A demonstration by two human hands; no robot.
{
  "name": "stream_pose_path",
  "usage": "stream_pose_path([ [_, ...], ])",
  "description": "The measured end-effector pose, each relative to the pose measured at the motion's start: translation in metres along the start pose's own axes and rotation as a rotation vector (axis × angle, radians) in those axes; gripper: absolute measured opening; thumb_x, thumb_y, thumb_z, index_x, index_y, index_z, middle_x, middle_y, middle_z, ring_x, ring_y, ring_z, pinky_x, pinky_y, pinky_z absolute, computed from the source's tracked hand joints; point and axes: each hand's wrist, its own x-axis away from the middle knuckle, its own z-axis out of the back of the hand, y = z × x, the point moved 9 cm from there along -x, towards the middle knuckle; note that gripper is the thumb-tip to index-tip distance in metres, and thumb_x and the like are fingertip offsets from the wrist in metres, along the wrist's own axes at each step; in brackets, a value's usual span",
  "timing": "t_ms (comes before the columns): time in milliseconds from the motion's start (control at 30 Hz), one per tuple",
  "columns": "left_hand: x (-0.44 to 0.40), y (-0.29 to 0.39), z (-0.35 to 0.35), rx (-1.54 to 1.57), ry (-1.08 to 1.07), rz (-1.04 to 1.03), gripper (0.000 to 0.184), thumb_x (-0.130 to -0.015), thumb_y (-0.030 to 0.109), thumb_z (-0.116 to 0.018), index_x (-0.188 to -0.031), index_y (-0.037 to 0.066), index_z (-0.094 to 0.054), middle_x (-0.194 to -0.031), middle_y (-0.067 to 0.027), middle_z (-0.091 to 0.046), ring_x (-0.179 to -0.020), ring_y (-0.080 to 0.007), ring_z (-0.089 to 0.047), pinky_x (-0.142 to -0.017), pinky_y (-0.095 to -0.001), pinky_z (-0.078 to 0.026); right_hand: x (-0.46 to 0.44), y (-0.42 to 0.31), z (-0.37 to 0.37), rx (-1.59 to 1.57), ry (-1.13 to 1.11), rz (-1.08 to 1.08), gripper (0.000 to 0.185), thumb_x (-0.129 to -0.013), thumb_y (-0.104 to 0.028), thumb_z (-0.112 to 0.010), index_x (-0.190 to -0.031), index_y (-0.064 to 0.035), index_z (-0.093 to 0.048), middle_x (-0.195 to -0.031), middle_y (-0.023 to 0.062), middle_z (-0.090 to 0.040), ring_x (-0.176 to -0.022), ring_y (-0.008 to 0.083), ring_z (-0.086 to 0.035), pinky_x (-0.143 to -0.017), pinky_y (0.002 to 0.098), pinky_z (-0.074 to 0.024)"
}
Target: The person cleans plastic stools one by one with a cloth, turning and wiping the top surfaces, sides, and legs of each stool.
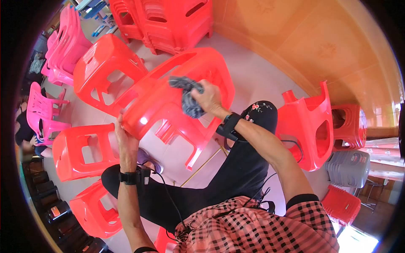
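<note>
A red plastic stool (160, 103) lies tilted on its side in front of my knees, its legs spread and its underside partly showing. My left hand (126, 139) grips the edge of its seat at the near left. In my right hand (208, 99) is a crumpled dark grey patterned cloth (192, 107), bunched under the fingers and held against the stool's side. One end of the cloth sticks out to the left. Both wrists wear black bands with cables.
Red stools stand on the left (86, 152), and another lies tipped (308, 126) by my right knee. Stacked red stools (168, 21) rise ahead beside an orange tiled wall (320, 46). Pink chairs (65, 46) and a seated person (27, 126) are at far left.
</note>
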Motion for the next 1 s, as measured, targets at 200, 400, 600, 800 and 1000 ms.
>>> stream_pose_path([
  [200,-0.027,0.013,0.02,-0.234,-0.014,-0.116,0.026,-0.088,0.015,-0.054,-0.11,0.0,-0.054,-0.109,-0.0084,-0.06,-0.103,-0.0203,-0.057,-0.092,-0.0347,-0.045,-0.026,-0.039,0.0,-0.112,0.09,0.123,0.034,-0.075,-0.031,-0.059,-0.091,-0.0017,-0.058,-0.086,0.0202,-0.06,-0.079,0.0366,-0.06,-0.067,0.0457,-0.0461],
  [400,-0.036,0.023,0.031,-0.287,0.056,-0.159,0.021,-0.088,0.017,-0.056,-0.104,0.002,-0.057,-0.104,-0.0059,-0.061,-0.101,-0.0169,-0.058,-0.09,-0.0329,-0.046,-0.028,-0.11,-0.058,-0.027,-0.219,0.439,0.035,-0.079,-0.028,-0.059,-0.108,-0.0076,-0.056,-0.093,0.0175,-0.056,-0.082,0.0354,-0.059,-0.073,0.0465,-0.0459],
  [600,-0.036,0.024,0.018,-0.319,0.021,-0.184,0.025,-0.091,0.022,-0.055,-0.107,0.003,-0.056,-0.106,-0.0071,-0.06,-0.099,-0.0182,-0.058,-0.087,-0.0338,-0.048,0.004,-0.088,-0.078,0.113,-0.322,0.471,0.037,-0.081,-0.027,-0.061,-0.11,-0.0075,-0.049,-0.092,0.0167,-0.05,-0.08,0.0378,-0.055,-0.068,0.0483,-0.0451],
  [800,-0.074,0.039,0.034,-0.331,0.136,-0.155,0.027,-0.09,0.021,-0.054,-0.108,0.001,-0.055,-0.108,-0.0095,-0.059,-0.1,-0.0209,-0.058,-0.088,-0.0351,-0.048,0.089,-0.017,-0.089,0.211,-0.469,0.416,0.036,-0.08,-0.018,-0.064,-0.106,-0.0067,-0.043,-0.095,0.0189,-0.049,-0.086,0.0393,-0.056,-0.068,0.0482,-0.0472],
  [1000,-0.084,0.047,0.023,-0.349,0.138,-0.119,0.026,-0.088,0.021,-0.058,-0.109,0.006,-0.054,-0.109,-0.0062,-0.059,-0.099,-0.0197,-0.057,-0.085,-0.0355,-0.047,0.139,0.051,-0.122,0.457,-0.898,0.229,0.033,-0.075,-0.014,-0.066,-0.103,-0.0057,-0.05,-0.095,0.0197,-0.053,-0.089,0.0372,-0.058,-0.07,0.0462,-0.0483],
])
